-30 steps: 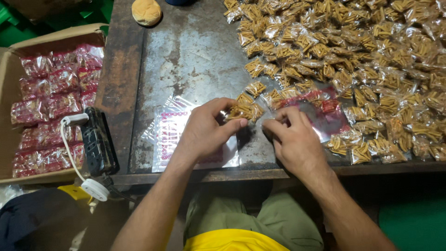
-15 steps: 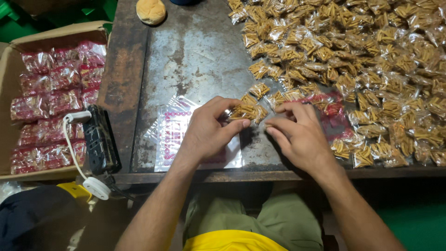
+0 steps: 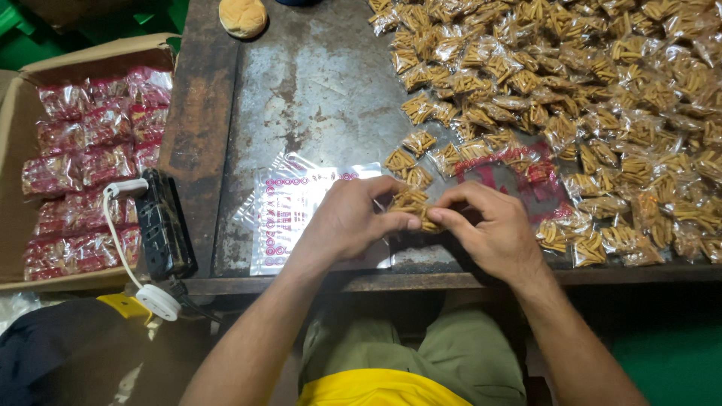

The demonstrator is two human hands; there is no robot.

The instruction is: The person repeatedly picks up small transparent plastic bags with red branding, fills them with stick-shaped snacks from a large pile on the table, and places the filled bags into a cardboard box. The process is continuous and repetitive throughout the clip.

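1. The left hand (image 3: 347, 224) and the right hand (image 3: 492, 229) are meeting at the near edge of the metal surface (image 3: 316, 83), both pinching a small clear packet of stick snacks (image 3: 412, 204) between thumb and fingertips; each grip is closing on the packet, not lying loose.
2. The packet is being held just above the surface, between the two hands, beside a flat stack of empty printed bags (image 3: 289, 214) lying under the left hand.
3. The packet is looking light and soft-walled: thin film that is probably slippery and crinkling easily, around short sticks that are likely brittle and would snap under a hard squeeze.
4. The best hold is judged to be at the film edges or corners, with light fingertip pressure, rather than across the filled middle.
5. A large heap of similar packets (image 3: 587, 98) is covering the right half of the surface, some touching the right hand's far side.
6. A cardboard box (image 3: 22, 120) of red-printed packs is standing to the left, well apart, with a black device (image 3: 162, 225) and white cable (image 3: 116, 225) lying at its edge.
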